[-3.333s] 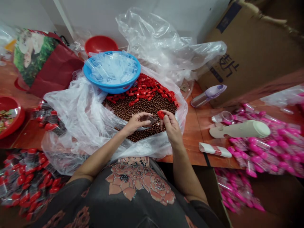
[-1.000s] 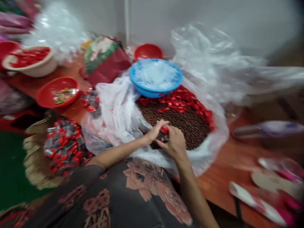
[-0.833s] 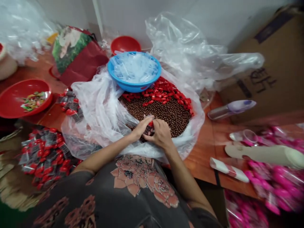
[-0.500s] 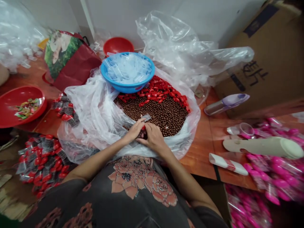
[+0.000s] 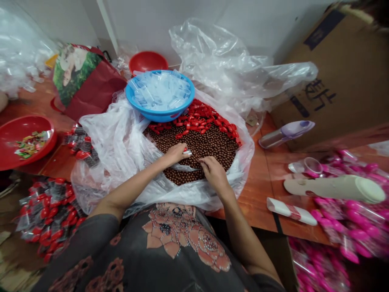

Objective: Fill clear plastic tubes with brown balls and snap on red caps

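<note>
My left hand [image 5: 176,154] is closed around a small clear plastic tube [image 5: 188,153] with a bit of red at its near end. It hovers over a heap of small brown balls [image 5: 219,152] in a big translucent plastic bag [image 5: 114,132]. My right hand [image 5: 214,172] is over the right part of the heap. Its fingertips are drawn together near the balls, and I cannot make out what is between them. Loose red caps [image 5: 209,115] lie on the heap's far side. Behind them stands a blue bowl [image 5: 161,115] of clear empty tubes.
Left are a red dish [image 5: 36,121] with small colourful pieces and red-capped filled containers [image 5: 51,211]. A red bag [image 5: 94,89] and red bowl [image 5: 148,61] stand behind. Right are a cardboard box [image 5: 343,85], a lilac-handled tool [image 5: 285,134], a cream cylinder [image 5: 334,188] and pink-capped containers [image 5: 355,219].
My hands were together at the heap's near edge around a container and have parted. The left moved up with the tube; the right moved right over the balls.
</note>
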Demonstrator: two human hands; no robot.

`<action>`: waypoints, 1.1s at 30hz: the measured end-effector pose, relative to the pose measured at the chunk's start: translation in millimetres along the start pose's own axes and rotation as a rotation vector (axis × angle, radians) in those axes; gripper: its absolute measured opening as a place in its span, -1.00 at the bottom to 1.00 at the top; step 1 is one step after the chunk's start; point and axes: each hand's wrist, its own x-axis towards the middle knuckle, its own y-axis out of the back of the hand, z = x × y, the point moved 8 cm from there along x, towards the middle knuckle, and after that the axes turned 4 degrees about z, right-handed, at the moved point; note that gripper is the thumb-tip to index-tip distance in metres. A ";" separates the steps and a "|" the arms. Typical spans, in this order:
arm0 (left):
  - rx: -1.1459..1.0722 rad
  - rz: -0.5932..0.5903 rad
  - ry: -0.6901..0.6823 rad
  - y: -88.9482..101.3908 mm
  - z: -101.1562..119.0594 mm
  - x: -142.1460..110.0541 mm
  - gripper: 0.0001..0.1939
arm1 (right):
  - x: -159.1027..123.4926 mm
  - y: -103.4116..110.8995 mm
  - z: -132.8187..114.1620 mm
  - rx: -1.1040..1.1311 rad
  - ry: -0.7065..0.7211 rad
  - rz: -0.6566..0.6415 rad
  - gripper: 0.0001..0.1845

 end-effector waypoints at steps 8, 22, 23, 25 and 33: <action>-0.363 0.042 0.025 36.0 -25.2 -14.2 -0.61 | 45.6 -60.8 -27.5 -0.186 0.291 -0.263 -0.58; -0.779 0.170 0.251 71.7 -51.3 -46.4 -0.68 | 42.5 -64.9 -30.6 -0.246 0.290 -0.264 -0.64; -0.744 0.207 0.250 77.5 -50.4 -47.0 -0.68 | 42.7 -62.4 -29.8 -0.245 0.279 -0.243 -0.64; -0.665 0.272 0.236 93.1 -47.0 -49.8 -0.67 | 42.9 -59.2 -27.7 -0.236 0.258 -0.208 -0.64; -0.321 1.003 0.291 240.1 -113.5 -141.4 -0.75 | 24.0 -66.7 -9.8 -0.095 0.332 -0.181 -0.55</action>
